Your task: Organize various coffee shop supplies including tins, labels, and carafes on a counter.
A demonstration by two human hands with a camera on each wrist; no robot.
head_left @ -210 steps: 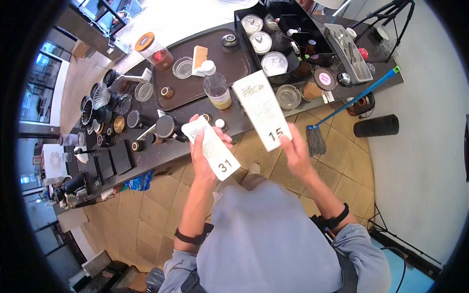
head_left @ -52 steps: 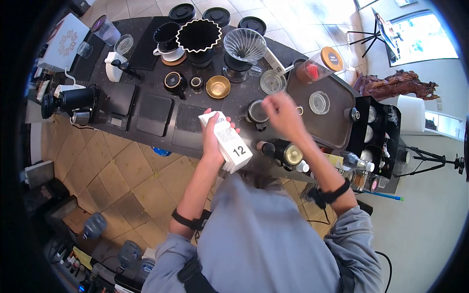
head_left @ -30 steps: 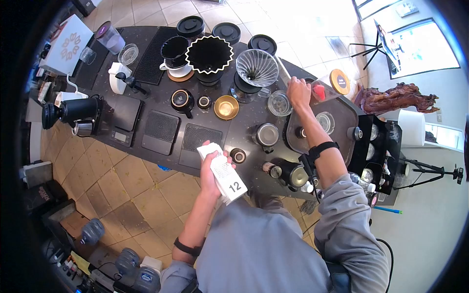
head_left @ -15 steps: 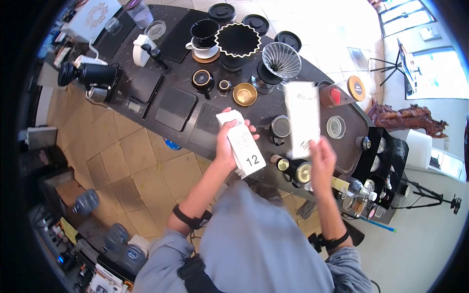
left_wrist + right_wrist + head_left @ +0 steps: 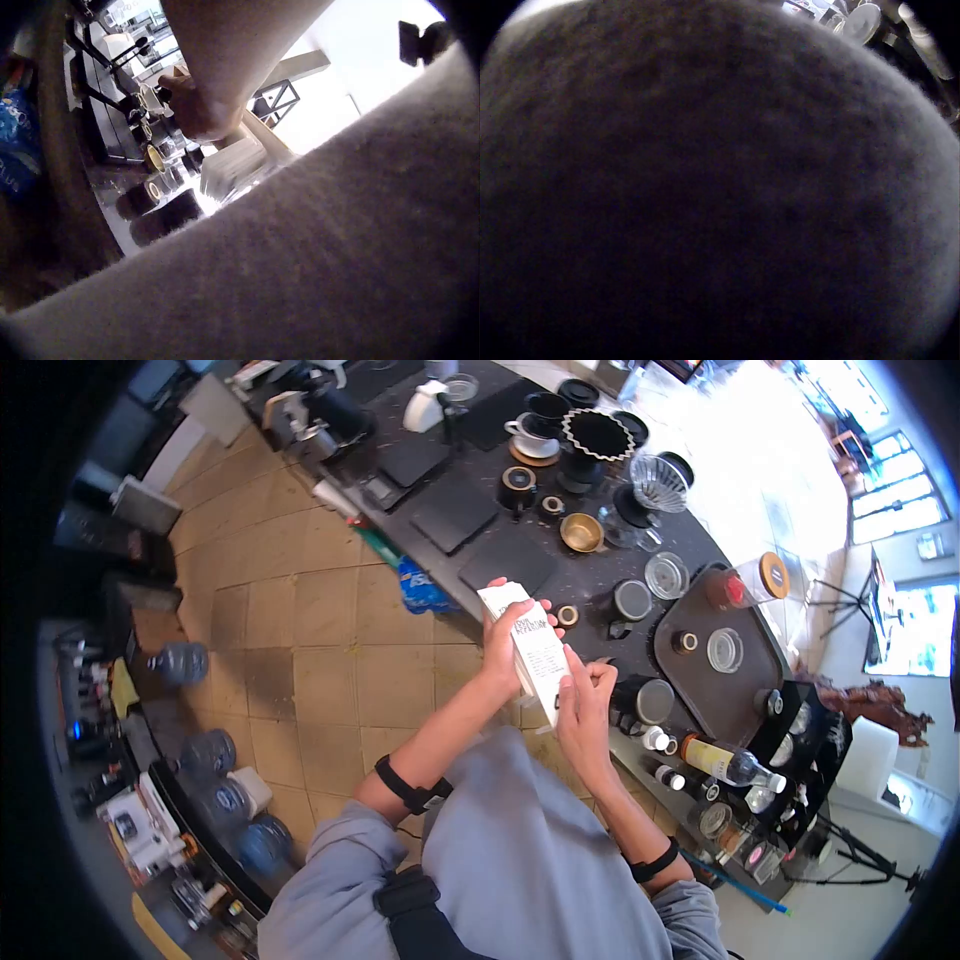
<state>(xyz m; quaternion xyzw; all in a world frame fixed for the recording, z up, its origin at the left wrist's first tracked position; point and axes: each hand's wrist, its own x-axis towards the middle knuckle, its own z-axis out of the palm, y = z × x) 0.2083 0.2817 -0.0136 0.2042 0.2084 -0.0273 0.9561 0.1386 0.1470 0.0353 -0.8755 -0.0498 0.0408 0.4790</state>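
My left hand (image 5: 503,645) grips a stack of long white printed cards (image 5: 538,645) over the counter's near edge, thumb across the top card, fingertips at the far side. Dark handwriting and small print show on that card. At its lower end my right hand (image 5: 586,725) pinches it with the thumb on its face, covering the end. In the left wrist view the left hand (image 5: 196,112) is seen from behind, with the blurred card edges (image 5: 232,166) beyond it. Grey cloth fills most of the right wrist view, hiding the right hand.
The dark counter (image 5: 480,585) holds a brass bowl (image 5: 581,532), a ribbed glass dripper (image 5: 660,482), a lidded dark jug (image 5: 632,600) and flat black scales (image 5: 453,515). To the right lie a brown tray (image 5: 668,685) and a bottle (image 5: 730,762). A blue bag (image 5: 422,588) sits below the edge.
The right hand reached to the counter, lifted a white card, and brought it left onto the stack. The number 12 card on top is now covered. The head view has swung round.
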